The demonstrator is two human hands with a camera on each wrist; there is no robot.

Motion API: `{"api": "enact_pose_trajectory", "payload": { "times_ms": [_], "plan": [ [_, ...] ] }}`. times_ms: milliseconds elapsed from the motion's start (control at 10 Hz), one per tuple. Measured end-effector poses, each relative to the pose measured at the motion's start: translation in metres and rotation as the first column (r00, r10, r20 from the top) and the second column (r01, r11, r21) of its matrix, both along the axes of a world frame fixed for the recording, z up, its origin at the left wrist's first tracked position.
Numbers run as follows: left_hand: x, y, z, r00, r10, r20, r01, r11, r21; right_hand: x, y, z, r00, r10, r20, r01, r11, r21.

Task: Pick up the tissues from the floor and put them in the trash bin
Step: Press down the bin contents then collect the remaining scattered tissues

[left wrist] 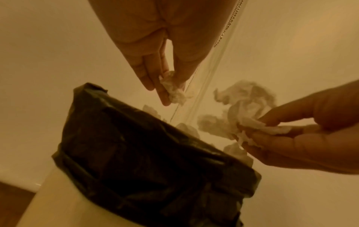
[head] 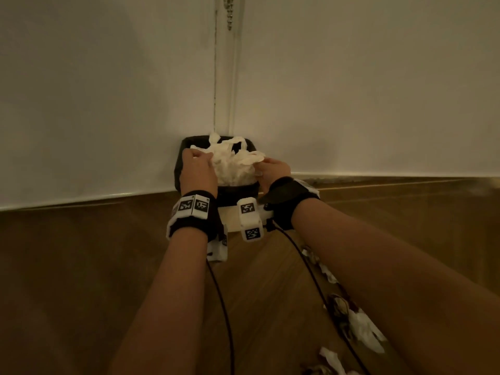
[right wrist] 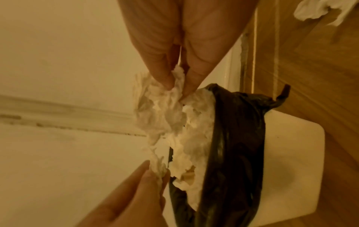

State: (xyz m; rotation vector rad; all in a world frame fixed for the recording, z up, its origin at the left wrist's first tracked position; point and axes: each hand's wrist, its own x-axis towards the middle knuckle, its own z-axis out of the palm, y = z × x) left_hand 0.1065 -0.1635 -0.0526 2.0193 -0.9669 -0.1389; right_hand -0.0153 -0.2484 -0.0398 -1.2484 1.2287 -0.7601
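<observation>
A white trash bin (head: 232, 221) with a black liner (head: 180, 169) stands in the corner of two walls, heaped with crumpled white tissues (head: 234, 166). My left hand (head: 201, 158) is over the bin's left rim and pinches a small tissue wad (left wrist: 175, 91) between thumb and fingers. My right hand (head: 266, 165) is at the right rim and pinches a larger crumpled tissue (right wrist: 165, 110) above the heap. More tissues (head: 364, 331) lie on the wooden floor beside my right forearm.
White walls meet right behind the bin, with a bead chain (head: 230, 12) hanging in the corner. Cables run from both wrist cameras along the floor (head: 81, 280). Another tissue (head: 328, 357) and some brownish scraps (head: 339, 304) lie near the lower right.
</observation>
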Motion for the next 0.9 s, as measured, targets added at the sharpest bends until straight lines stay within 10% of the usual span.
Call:
{"api": "enact_pose_trajectory", "payload": {
  "times_ms": [200, 500, 900],
  "plan": [
    [0.005, -0.009, -0.018, 0.999, -0.048, 0.017, 0.042, 0.965, 0.258, 0.018, 0.014, -0.003, 0.807, 0.105, -0.581, -0.357, 0.87, -0.34],
    [0.004, -0.016, -0.011, 0.94, -0.307, 0.146, 0.149, 0.757, 0.636, 0.033, 0.024, -0.014, 0.442, 0.341, -0.83, -0.728, 0.676, -0.11],
    [0.025, -0.042, -0.016, 0.936, -0.351, -0.019, 0.218, 0.538, 0.814, 0.047, 0.006, -0.009, 0.003, 0.314, -0.949, -0.718, 0.661, 0.216]
  ]
}}
